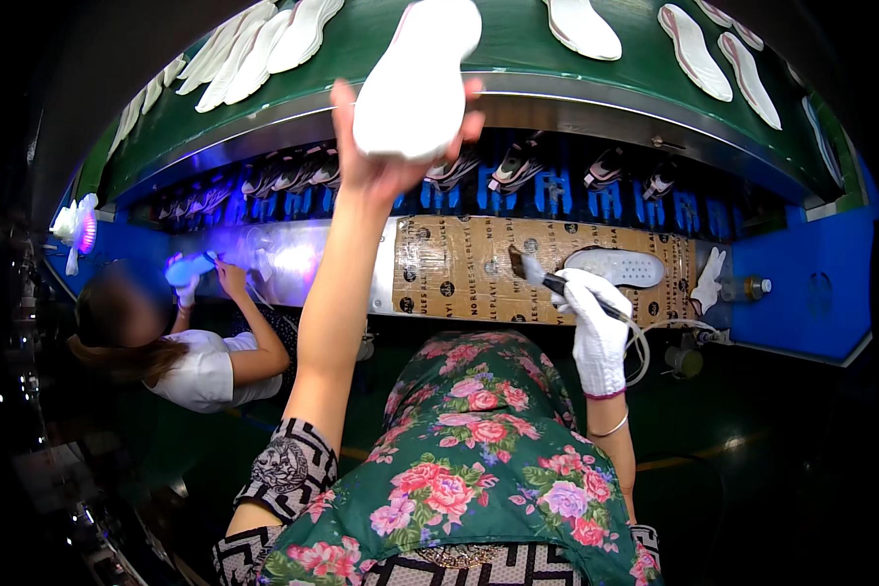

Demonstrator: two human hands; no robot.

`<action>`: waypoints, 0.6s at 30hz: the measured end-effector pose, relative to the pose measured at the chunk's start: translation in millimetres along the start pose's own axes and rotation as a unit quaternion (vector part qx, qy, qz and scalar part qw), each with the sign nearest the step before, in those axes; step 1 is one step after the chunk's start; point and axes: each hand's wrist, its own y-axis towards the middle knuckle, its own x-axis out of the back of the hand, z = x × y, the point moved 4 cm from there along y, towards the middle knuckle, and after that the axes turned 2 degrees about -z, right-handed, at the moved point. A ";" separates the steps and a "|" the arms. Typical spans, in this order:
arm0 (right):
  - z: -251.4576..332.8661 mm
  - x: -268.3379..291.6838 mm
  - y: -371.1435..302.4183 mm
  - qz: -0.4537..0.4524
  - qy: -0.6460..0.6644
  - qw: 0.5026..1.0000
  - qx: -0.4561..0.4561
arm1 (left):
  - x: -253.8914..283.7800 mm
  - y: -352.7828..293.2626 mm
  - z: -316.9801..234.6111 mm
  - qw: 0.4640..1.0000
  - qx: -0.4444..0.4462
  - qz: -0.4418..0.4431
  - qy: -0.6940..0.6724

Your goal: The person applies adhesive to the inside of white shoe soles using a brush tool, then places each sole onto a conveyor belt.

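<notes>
A white shoe sole (412, 98) is in my bare left hand (381, 174), raised in front of the green upper shelf. My fingers wrap its near end from both sides. Lower and to the right, my right hand (598, 332) wears a white knit glove and is closed on a brush (532, 266) with a dark handle. Its bristles point left, over the cardboard (449, 264) covering the bench. A thin pale tube (643, 356) loops beside the glove. Just beyond that hand, a grey-white sole (635, 267) lies on the cardboard.
White soles (694, 51) lie along the green shelf (518, 61). Below it, several shoes (514, 171) stand in a row on blue supports. A small bottle (755, 287) and a crumpled white glove (710, 280) are at the right. At left, a co-worker (205, 366) holds a blue-lit sole (189, 269).
</notes>
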 end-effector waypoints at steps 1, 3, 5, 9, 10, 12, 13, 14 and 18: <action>-8.0 -1.7 -0.9 -0.001 0.000 1.000 -0.014 | 21.8 20.9 -5.1 0.996 -0.043 -0.076 -0.030; -19.0 -2.9 -2.0 0.013 -0.016 1.000 -0.013 | 53.2 54.5 -2.8 0.970 -0.079 -0.176 -0.145; -23.9 -5.1 -4.2 0.014 -0.031 0.999 -0.029 | 65.6 68.1 6.2 0.952 -0.075 -0.189 -0.227; -31.8 -0.2 -8.9 -0.008 -0.004 0.999 -0.053 | 35.2 48.7 32.0 0.955 -0.062 -0.257 -0.137; -33.7 2.6 -8.1 -0.009 -0.004 0.999 -0.050 | 36.3 39.3 32.3 0.953 -0.047 -0.274 -0.121; -39.3 7.4 -7.0 -0.017 0.010 0.998 -0.054 | 34.0 12.4 10.7 0.944 -0.068 -0.291 0.141; -41.1 10.1 -6.3 -0.026 0.009 0.999 -0.042 | 38.1 1.9 -13.7 0.912 -0.099 -0.319 0.237; -42.0 8.7 -4.7 -0.019 0.011 0.999 -0.045 | 39.0 -11.5 -44.8 0.866 -0.134 -0.347 0.334; -51.3 5.4 3.0 -0.042 0.051 0.996 -0.063 | 39.1 -38.5 -159.2 0.287 -0.217 -0.450 0.817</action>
